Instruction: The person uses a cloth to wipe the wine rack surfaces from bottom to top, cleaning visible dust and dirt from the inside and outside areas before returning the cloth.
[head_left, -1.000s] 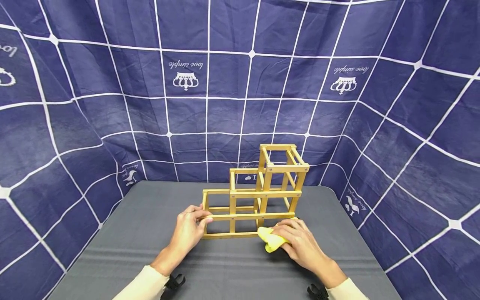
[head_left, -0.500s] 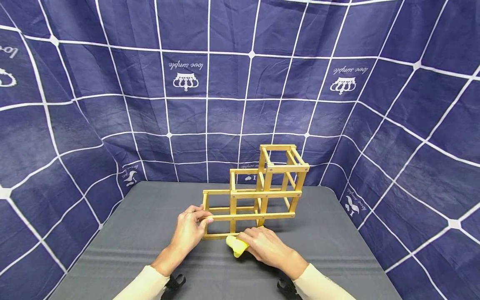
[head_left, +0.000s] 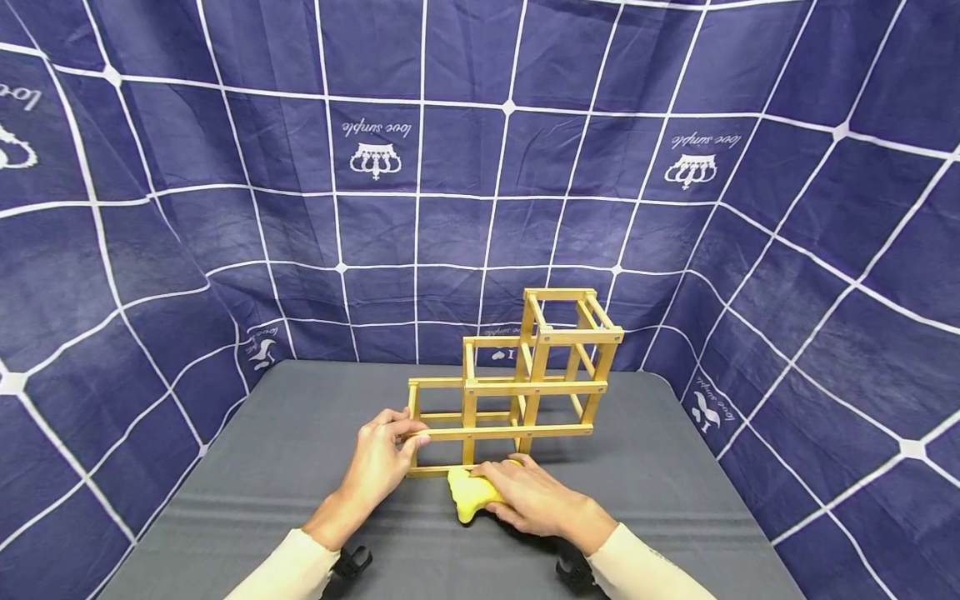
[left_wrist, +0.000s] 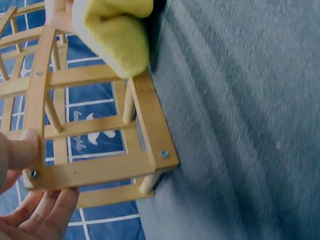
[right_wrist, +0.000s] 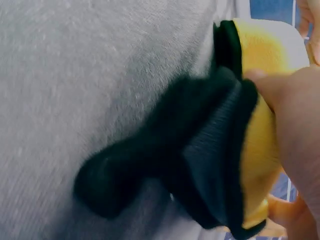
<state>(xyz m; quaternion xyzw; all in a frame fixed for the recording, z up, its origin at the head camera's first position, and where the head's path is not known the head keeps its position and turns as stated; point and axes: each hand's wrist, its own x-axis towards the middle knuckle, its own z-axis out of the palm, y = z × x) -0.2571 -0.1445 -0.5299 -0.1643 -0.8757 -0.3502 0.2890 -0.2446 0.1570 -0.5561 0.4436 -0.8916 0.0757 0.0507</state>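
A: Where's the wooden rack (head_left: 536,388)?
B: Upright on the grey tabletop (head_left: 427,546), its tall tier (head_left: 576,337) towards one o'clock. Take the rack's middle as the centre of the dial in the head view.

A: And the hands?
B: The left hand (head_left: 381,458) is at eight o'clock, gripping the end of the middle front rail (head_left: 510,432): thumb on one side, fingers curled under the corner. The right hand (head_left: 536,500) is between five and six, with the yellow cloth (head_left: 471,493) bunched in its grasp, thumb pressed on the fabric.

A: Is the cloth on the wood?
B: It lies between six and seven, at the bottom front rail (head_left: 433,472). The left wrist view makes it look as if they touch. In the right wrist view the dark-trimmed edge is blurred, so I can't see the contact there.

A: So how far along is the work?
B: Under way, I'd judge, and not finished. The rack is steadied, the cloth is in hand and the lowest front bar is getting attention.

A: And the other bars?
B: I can't tell. The wood shows no clear difference between treated and untreated parts. Letting go of rack and cloth is certainly not yet done.
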